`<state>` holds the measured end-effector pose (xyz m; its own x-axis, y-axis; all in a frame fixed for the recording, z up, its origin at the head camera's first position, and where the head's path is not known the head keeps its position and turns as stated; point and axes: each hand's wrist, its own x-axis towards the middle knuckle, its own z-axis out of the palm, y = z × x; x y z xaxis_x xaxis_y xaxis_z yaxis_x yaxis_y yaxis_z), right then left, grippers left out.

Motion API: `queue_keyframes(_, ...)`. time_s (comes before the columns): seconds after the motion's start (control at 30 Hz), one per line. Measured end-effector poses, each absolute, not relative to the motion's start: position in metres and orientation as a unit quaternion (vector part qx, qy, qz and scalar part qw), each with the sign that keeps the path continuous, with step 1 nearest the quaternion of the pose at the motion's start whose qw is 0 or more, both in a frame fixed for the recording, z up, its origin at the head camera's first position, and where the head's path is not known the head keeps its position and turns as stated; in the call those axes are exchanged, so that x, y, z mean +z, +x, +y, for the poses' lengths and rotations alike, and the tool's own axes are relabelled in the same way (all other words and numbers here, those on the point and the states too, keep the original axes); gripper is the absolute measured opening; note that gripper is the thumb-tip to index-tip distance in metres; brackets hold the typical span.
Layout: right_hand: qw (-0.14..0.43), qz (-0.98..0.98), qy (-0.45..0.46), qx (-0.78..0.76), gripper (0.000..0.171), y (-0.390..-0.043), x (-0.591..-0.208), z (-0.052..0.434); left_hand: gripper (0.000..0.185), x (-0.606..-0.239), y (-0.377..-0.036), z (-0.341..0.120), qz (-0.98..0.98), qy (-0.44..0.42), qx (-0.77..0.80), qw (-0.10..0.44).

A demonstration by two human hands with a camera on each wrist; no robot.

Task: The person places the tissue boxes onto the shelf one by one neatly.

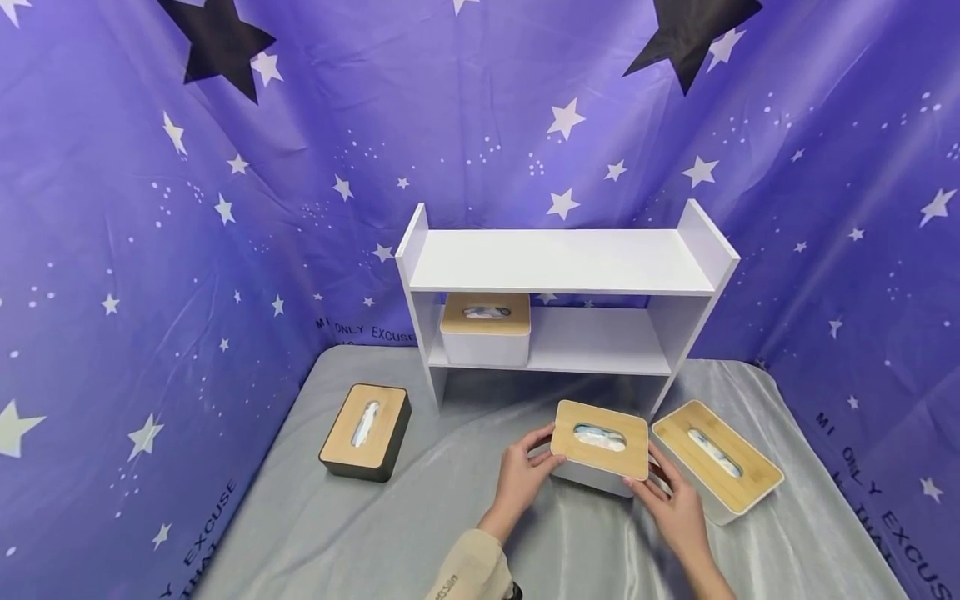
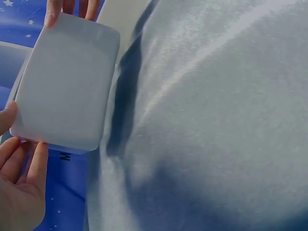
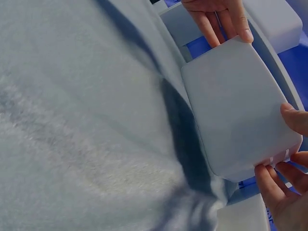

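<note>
Only the wrist views show the white tissue box point(image 1: 600, 450) from below — a plain base point(image 2: 62, 82) raised off the worktop point(image 1: 420, 517). Left hand point(image 1: 521, 475) and right hand point(image 1: 675, 508) each keep a grip clamped on its ends, at 6 o'clock of the shelf point(image 1: 562, 262); tissue point(image 1: 600, 437) shows in its bamboo-lid slot.

White shelf point(image 1: 562, 260), purple star-patterned backdrop point(image 1: 112, 208), seemingly grey cloth point(image 1: 420, 517), black box point(image 1: 365, 432).
</note>
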<state>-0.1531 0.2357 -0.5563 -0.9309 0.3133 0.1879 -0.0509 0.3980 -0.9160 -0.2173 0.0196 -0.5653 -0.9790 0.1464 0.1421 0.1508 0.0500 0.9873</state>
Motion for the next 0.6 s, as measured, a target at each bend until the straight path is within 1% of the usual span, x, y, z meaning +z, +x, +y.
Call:
queue_keyframes(0.47, 0.234, -0.77, -0.069, 0.59, 0.061, -0.153, -0.53, 0.233, 0.049, -0.537, -0.217, 0.016, -0.686, -0.132, -0.714, 0.045)
queue_keyframes(0.6, 0.244, -0.757, -0.069, 0.602, 0.06, -0.156, -0.519, 0.229, 0.05, -0.526, -0.217, 0.014, -0.684, -0.129, -0.715, 0.057)
